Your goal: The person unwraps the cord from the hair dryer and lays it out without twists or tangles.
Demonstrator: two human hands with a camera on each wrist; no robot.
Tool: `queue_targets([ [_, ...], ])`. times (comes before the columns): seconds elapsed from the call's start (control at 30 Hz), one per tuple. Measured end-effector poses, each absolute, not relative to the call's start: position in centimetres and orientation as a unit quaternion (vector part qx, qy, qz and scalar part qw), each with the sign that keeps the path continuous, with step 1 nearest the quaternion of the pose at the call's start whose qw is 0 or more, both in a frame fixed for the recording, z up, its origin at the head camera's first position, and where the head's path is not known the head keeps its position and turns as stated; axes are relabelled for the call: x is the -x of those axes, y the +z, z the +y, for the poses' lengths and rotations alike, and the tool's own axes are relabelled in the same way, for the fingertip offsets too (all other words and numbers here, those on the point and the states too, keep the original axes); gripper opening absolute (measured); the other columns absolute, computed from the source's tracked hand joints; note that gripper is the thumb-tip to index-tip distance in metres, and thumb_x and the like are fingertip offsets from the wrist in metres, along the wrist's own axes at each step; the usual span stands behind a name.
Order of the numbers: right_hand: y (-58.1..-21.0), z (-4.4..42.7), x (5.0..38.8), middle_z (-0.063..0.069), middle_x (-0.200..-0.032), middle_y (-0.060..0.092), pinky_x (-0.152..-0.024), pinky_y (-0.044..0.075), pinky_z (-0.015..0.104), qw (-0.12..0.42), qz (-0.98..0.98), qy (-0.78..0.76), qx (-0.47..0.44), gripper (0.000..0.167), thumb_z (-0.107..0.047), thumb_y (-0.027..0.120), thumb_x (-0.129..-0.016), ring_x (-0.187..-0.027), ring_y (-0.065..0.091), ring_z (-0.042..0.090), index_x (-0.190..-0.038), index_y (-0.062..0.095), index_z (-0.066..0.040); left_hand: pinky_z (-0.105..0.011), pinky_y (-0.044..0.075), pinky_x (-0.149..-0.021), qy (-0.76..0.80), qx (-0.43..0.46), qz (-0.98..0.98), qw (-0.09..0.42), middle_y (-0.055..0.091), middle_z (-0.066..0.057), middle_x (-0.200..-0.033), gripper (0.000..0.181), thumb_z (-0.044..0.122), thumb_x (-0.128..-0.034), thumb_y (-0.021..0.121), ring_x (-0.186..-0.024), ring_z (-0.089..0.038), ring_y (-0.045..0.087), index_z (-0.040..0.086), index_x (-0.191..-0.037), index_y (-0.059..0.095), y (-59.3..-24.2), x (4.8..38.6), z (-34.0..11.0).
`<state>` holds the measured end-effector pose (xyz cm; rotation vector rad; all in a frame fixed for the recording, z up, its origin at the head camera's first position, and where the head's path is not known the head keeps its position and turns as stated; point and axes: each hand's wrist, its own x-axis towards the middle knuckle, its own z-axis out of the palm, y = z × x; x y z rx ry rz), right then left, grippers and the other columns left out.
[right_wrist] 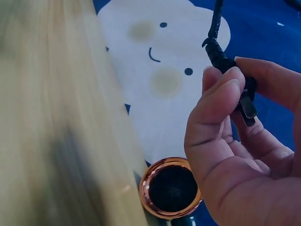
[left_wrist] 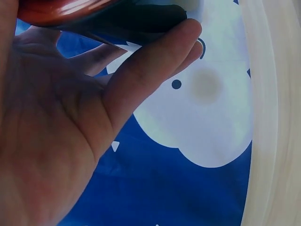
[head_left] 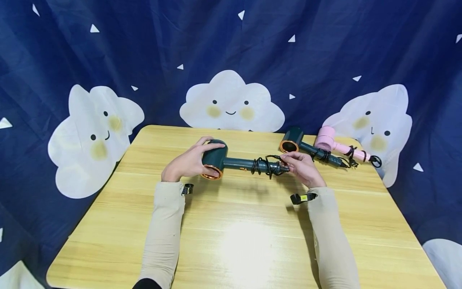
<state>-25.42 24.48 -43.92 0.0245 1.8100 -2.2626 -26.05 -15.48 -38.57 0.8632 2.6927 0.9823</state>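
A dark green hair dryer (head_left: 236, 163) with a copper-coloured rim is held sideways over the table. My left hand (head_left: 189, 162) grips its head, fingers behind and thumb at the rim; in the left wrist view the hand (left_wrist: 56, 103) is below the dark head (left_wrist: 136, 23). Black cord (head_left: 265, 165) is wound round the handle's right end. My right hand (head_left: 303, 167) pinches the cord's plug end beside it; in the right wrist view the hand (right_wrist: 244, 155) holds the black plug (right_wrist: 247, 106), its metal prongs showing between the fingers.
Another dark green hair dryer (head_left: 293, 137) and a pink one (head_left: 326, 136), both with wound cords, lie at the back right of the wooden table (head_left: 216, 228). Behind the table hangs a blue curtain (head_left: 155, 48) with white clouds.
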Motion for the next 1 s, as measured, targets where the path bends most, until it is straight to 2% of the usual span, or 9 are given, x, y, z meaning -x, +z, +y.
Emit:
queue_targets([
  [0.37,-42.0,23.7,24.6,0.001,-0.084,0.075,-0.065,0.056,0.020,0.066,0.644,-0.762,0.036,0.006,-0.008,0.070,-0.098,-0.071,0.065,0.009,-0.097,0.076,-0.010,-0.052,0.050,-0.108,0.322,-0.285,0.899,0.085,0.025,-0.007,-0.166,0.091,0.042,-0.0731,0.095,-0.135,-0.035,0.050,0.036,-0.152,0.050,-38.9,26.2,-15.5],
  [1.0,-39.5,22.2,23.1,0.001,-0.080,0.074,-0.060,0.050,0.020,0.036,0.622,-0.777,0.091,0.008,-0.002,0.070,-0.097,-0.065,0.061,0.009,-0.095,0.075,-0.007,-0.053,0.049,-0.109,0.323,-0.275,0.902,0.080,0.027,-0.007,-0.165,0.091,0.041,-0.0727,0.095,-0.135,-0.036,0.050,0.036,-0.151,0.050,-39.1,26.4,-16.0],
])
